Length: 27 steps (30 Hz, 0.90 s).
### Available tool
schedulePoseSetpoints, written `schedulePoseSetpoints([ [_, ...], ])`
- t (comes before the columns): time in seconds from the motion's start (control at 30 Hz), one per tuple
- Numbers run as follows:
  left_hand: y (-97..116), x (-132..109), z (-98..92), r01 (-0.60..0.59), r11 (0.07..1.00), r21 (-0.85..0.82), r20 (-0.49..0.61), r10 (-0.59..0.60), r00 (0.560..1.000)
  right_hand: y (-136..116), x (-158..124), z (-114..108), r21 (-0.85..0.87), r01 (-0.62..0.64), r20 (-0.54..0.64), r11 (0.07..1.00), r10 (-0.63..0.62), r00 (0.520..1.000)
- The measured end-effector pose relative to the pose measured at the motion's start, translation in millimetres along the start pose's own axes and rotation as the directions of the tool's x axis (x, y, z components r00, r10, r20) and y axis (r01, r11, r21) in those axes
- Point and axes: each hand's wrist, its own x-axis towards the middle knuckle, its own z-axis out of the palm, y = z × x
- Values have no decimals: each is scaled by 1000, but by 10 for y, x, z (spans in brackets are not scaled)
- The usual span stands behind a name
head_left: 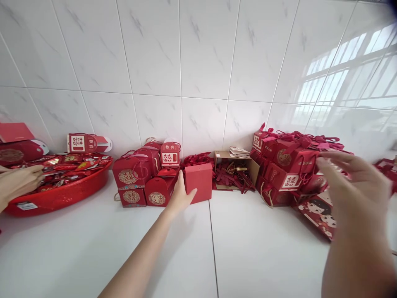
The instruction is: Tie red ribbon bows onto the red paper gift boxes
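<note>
My left hand (180,197) reaches forward and grips the left side of a plain red box (200,181) that stands on the white floor by the wall. Just left of it is a group of small red gift boxes (141,180) with gold emblems and cord handles. My right hand (353,182) hovers at the right, fingers spread and holding nothing, slightly blurred. It is in front of a pile of red gift bags (287,167) with ribbon handles.
An open cardboard box (252,167) of red ribbons sits against the tiled wall, between the red box and the bags. At the left, a red basin (58,196) holds wrapped sweets, and another person's hand (20,182) rests at its rim. More red boxes (82,142) lie behind it.
</note>
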Motion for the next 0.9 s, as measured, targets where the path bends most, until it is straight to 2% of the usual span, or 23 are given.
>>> schedulePoseSetpoints([
  [0.03,-21,-4,49,-4,999,-46,-5,3,1000,-67,8,149,-89,-96,-100,991,87,991],
  [0.07,-38,-7,84,-11,997,-72,-29,8,1000,-107,15,299,-120,-139,-88,983,129,988],
  [0.1,-50,-9,103,-22,997,-73,-68,17,998,-118,15,444,-131,-142,-27,981,140,990],
  [0.17,-60,-4,107,-49,998,-27,-151,45,988,-66,-15,699,-124,-104,200,987,127,972],
  [0.23,-45,3,81,-70,997,14,-181,72,981,39,-82,883,-102,-72,403,992,107,909],
  [0.33,44,-4,27,-121,992,-35,-127,115,985,162,-199,1027,-97,-91,520,991,128,845],
  [0.43,247,-69,-31,-165,978,-129,-67,158,985,144,-285,1106,-60,-178,541,982,182,821],
  [0.53,559,-216,-111,-206,942,-267,-48,200,979,4,-341,1211,139,-271,571,952,147,807],
  [0.57,672,-280,-145,-217,931,-293,-33,217,976,-53,-356,1250,245,-301,568,922,115,815],
  [0.63,878,-411,-220,-247,911,-331,-52,244,968,-157,-379,1315,448,-344,503,825,85,860],
  [0.7,1031,-525,-294,-291,888,-357,-71,285,956,-237,-392,1344,572,-366,414,734,126,901],
  [0.77,1115,-603,-350,-338,864,-372,-98,326,940,-298,-398,1332,626,-396,390,672,170,905],
  [0.9,1155,-662,-370,-371,829,-419,-113,358,927,-397,-411,1269,681,-446,424,581,183,887],
])
